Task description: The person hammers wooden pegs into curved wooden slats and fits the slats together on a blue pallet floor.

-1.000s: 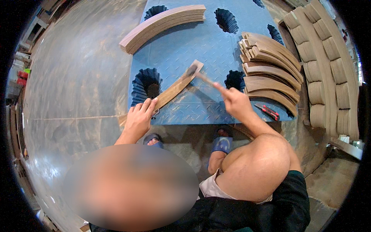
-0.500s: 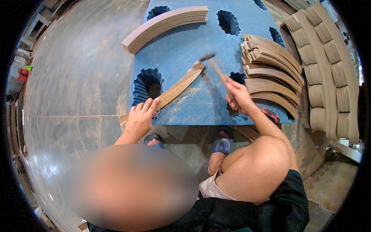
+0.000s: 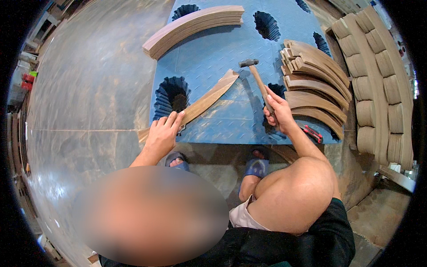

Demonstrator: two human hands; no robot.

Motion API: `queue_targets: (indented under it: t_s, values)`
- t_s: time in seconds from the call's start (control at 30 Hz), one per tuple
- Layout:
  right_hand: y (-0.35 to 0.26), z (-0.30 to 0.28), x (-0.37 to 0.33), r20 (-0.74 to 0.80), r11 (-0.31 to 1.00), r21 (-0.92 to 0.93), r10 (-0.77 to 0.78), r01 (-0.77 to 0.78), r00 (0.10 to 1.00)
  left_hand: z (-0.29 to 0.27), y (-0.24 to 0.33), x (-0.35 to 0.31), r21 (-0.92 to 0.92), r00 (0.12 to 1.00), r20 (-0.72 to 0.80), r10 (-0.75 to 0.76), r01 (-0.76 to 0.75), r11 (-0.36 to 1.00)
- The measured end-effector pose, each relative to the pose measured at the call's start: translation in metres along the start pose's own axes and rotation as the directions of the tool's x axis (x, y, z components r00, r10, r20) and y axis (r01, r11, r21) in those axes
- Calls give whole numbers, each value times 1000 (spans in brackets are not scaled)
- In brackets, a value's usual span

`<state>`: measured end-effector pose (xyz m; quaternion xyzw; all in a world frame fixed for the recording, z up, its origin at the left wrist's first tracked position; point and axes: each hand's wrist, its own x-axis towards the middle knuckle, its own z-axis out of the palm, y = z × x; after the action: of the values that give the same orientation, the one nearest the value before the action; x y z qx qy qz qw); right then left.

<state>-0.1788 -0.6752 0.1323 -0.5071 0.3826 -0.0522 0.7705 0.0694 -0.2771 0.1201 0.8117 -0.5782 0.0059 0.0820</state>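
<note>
Clock read about the far tip of the work strip, 12 pointing away from me. Blue pallet (image 3: 200, 58), ribbed holes through it, carries the work; beyond its edge at 3 o'clock, rows of brown bundles (image 3: 365, 114). On the pallet, nearer 3 o'clock: a loose pile of curved slats (image 3: 316, 98). At 11: a neat curved stack (image 3: 195, 31). The wooden strip (image 3: 207, 101) slants from its tip down toward 8, its near end reaching past the pallet edge. My left fingers (image 3: 170, 119) lie over it at 8, pressing from above; thumb hidden, so I cannot tell whether they close round it. My right fingers (image 3: 278, 101), at 4, are curled shut round the handle of the hammer (image 3: 258, 80); its head sits at 2, just beside the tip, apparently lifted, not touching. Smallest, farther out at 4: a red cutter (image 3: 312, 132). Step, as I judge it: hammering the tip, between blows. Another blow would call for firm left pressure and the head brought over toward 8.
</note>
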Motion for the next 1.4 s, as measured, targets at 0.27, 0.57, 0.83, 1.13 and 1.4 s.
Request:
queue_targets:
  t_s: [0.27,0.57,0.83,1.13,1.4]
  values:
    - [-12,-1,-3,21,986,-168,2,1,1000,-2,0,-2,62,1000,14,6,-7,998]
    - [-5,0,-8,93,944,-329,15,17,996,3,-2,-4,16,1000,-9,7,-7,1000]
    - [0,20,-16,229,823,-533,-84,198,970,5,-2,-4,22,1000,-2,7,-7,1000]
    - [12,51,-55,694,-294,-717,-395,633,602,9,-6,-6,25,1000,-22,11,-11,1000]
    - [9,14,-34,317,-179,-948,-605,263,730,3,1,-3,20,998,55,-6,5,1000]
